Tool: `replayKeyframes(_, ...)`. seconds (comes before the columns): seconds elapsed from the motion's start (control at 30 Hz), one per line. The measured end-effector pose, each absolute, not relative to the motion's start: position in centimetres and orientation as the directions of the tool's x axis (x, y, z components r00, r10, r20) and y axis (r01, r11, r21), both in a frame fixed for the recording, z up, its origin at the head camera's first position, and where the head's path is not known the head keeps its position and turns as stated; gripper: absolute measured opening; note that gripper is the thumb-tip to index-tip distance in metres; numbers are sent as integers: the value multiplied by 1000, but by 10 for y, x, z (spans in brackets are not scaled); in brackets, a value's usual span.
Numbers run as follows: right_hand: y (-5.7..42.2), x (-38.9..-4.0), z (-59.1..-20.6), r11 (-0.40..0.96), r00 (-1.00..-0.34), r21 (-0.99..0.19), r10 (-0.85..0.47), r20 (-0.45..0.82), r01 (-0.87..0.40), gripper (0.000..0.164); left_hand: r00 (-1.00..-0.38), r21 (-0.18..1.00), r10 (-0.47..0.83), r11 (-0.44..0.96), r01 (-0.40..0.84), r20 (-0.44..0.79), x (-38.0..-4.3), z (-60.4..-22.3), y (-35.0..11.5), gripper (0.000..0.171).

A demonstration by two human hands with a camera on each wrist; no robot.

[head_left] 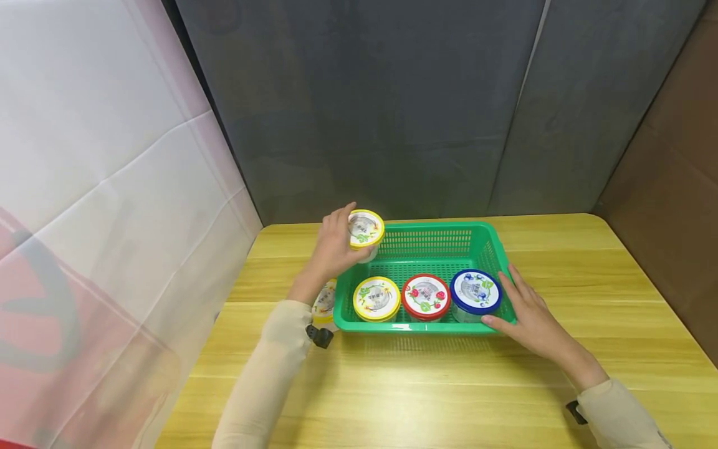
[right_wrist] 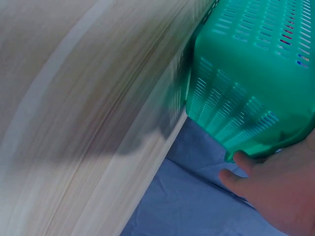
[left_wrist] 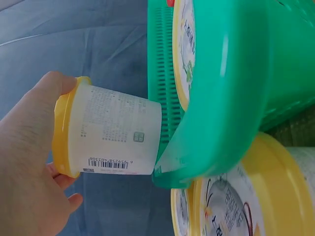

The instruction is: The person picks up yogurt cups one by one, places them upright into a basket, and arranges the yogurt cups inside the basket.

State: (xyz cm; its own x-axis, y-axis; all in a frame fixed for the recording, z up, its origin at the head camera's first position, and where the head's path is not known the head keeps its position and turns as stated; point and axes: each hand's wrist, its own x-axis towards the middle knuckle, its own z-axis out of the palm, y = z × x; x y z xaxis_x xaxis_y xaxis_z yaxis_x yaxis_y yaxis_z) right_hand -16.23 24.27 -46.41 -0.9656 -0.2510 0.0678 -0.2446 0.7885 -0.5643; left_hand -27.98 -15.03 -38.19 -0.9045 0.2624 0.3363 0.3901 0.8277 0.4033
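My left hand (head_left: 332,246) grips a white plastic tub with a yellow lid (head_left: 366,228) by its lid end, above the back left corner of a green basket (head_left: 423,327). In the left wrist view, the tub's printed side and barcode (left_wrist: 108,163) show. Inside the basket, along the front, stand a yellow-lidded tub (head_left: 377,299), a red-lidded tub (head_left: 426,297) and a blue-lidded tub (head_left: 476,291). My right hand (head_left: 530,317) rests at the basket's front right corner, its fingers extended along the right rim and the thumb by the front rim.
Against the basket's left outer side, partly behind my left forearm, is another yellow-lidded tub (head_left: 324,302); the left wrist view shows a further lid (left_wrist: 181,212) beside it. The wooden table (head_left: 404,386) meets a grey cloth wall (head_left: 364,112) behind and a pale printed sheet (head_left: 129,187) at left.
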Motion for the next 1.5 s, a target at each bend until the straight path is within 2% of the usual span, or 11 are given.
replayKeyframes(0.27, 243, -161, -462, 787, -967, -568, -246, 66, -239, 104, -893, 384, 306, 821, 424, 330, -280, -385, -139, 98)
replayKeyframes(1.1, 242, -162, -466, 773, -965, -582, -250, 83, -250, 103, -916, 339, 373, 851, 401, 147, -283, -413, -137, 99)
replayKeyframes(1.5, 242, -162, -466, 774, -964, -580, -250, 87, -253, 103, -910, 306, 398, 857, 415, 119, -283, -423, -137, 94)
